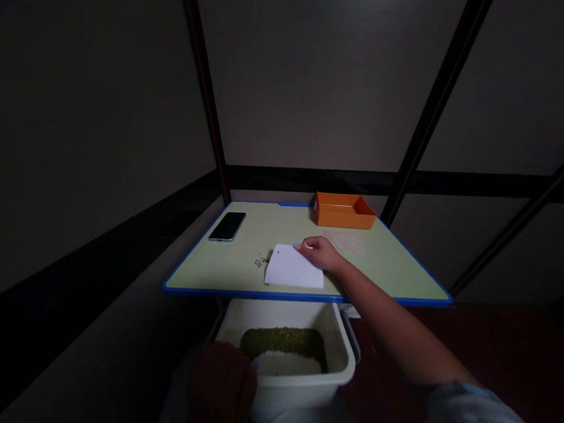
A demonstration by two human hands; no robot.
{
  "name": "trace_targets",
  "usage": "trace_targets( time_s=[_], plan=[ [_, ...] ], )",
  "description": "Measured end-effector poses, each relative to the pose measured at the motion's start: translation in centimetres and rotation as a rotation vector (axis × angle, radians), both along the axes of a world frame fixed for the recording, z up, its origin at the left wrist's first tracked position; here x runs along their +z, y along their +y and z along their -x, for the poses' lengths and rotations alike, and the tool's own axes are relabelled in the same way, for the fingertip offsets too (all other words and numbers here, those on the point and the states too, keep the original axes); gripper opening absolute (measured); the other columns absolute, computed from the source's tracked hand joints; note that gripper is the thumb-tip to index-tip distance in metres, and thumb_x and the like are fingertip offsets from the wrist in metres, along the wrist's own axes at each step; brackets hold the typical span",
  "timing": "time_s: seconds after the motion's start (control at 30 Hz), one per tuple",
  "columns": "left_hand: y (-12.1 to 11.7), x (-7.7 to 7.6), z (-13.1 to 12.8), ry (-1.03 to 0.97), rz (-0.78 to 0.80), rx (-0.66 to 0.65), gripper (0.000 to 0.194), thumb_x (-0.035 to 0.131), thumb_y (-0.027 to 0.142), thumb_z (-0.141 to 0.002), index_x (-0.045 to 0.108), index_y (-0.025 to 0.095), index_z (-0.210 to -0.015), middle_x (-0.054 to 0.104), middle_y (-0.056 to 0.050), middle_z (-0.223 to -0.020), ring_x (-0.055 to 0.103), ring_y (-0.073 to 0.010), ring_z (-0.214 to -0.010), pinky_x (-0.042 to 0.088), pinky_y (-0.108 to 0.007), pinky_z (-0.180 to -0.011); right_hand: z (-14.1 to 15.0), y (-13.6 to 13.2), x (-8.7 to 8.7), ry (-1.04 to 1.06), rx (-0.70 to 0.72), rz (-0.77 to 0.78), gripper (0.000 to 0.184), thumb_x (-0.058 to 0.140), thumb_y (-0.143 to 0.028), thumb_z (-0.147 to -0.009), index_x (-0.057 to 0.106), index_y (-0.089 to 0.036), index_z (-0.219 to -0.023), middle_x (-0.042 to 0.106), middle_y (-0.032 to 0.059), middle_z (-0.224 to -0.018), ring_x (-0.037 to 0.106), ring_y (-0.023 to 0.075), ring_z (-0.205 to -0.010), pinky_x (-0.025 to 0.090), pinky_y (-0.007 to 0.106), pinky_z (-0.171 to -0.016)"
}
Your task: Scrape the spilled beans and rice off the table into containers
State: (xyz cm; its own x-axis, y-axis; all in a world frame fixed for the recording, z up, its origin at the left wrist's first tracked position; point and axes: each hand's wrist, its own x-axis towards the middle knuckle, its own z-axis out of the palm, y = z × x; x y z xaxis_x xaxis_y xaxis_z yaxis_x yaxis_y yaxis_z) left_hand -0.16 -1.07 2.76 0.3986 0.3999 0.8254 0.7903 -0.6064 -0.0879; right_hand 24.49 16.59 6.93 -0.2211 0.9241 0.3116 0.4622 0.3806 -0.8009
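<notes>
My right hand [321,252] reaches over the small table and pinches the upper right edge of a sheet of white paper [293,268]. The paper lies at the table's near edge, with one small dark speck on it. Beside its left edge, small dark grains [260,260] are scattered on the tabletop. My left hand [223,383] is low in the shadow, closed at the near left corner of a white tub [346,367]. What its fingers hold is too dark to make out. Green grains [282,340] lie heaped along the far side inside the tub.
The pale tabletop [389,264] has a blue rim. A phone [227,226] with a dark screen lies at its left, and an orange open box [344,211] stands at the back right. Behind the table rises a panelled wall [315,78]. The tub sits below the table's near edge.
</notes>
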Motion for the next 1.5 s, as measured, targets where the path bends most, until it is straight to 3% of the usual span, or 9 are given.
trace_targets(
  time_s=[0.6,1.2,1.5],
  plan=[
    [-0.08,0.12,-0.18,-0.003,0.006,-0.012,0.023,0.042,0.017,-0.078,0.048,0.019,-0.056,0.05,0.0,-0.051,0.048,-0.013,-0.057,0.039,-0.03,-0.062,-0.75,-0.07,0.01,0.009,-0.002,0.041,0.039,0.052,-0.049,-0.07,0.044,-0.016,-0.051,0.035,-0.0047,-0.047,0.031,0.0061,-0.044,0.023,0.02,-0.042],
    [-0.04,-0.05,-0.03,0.004,0.013,-0.005,0.023,0.041,0.018,-0.077,0.046,0.02,-0.054,0.048,0.0,-0.05,0.048,-0.0137,-0.056,0.038,-0.031,-0.06,-0.83,0.3,0.09,-0.024,-0.082,-0.023,0.039,0.05,-0.049,-0.07,0.042,-0.017,-0.049,0.035,-0.0044,-0.048,0.031,0.0068,-0.046,0.024,0.021,-0.044],
    [0.03,0.26,-0.12,-0.02,0.012,-0.032,0.021,0.043,0.016,-0.076,0.048,0.019,-0.056,0.05,0.0,-0.051,0.047,-0.0128,-0.056,0.04,-0.03,-0.062,-0.72,0.0,0.27,-0.008,-0.028,0.024,0.04,0.051,-0.051,-0.069,0.044,-0.016,-0.05,0.036,-0.0044,-0.047,0.032,0.0069,-0.046,0.024,0.021,-0.044]
  ],
)
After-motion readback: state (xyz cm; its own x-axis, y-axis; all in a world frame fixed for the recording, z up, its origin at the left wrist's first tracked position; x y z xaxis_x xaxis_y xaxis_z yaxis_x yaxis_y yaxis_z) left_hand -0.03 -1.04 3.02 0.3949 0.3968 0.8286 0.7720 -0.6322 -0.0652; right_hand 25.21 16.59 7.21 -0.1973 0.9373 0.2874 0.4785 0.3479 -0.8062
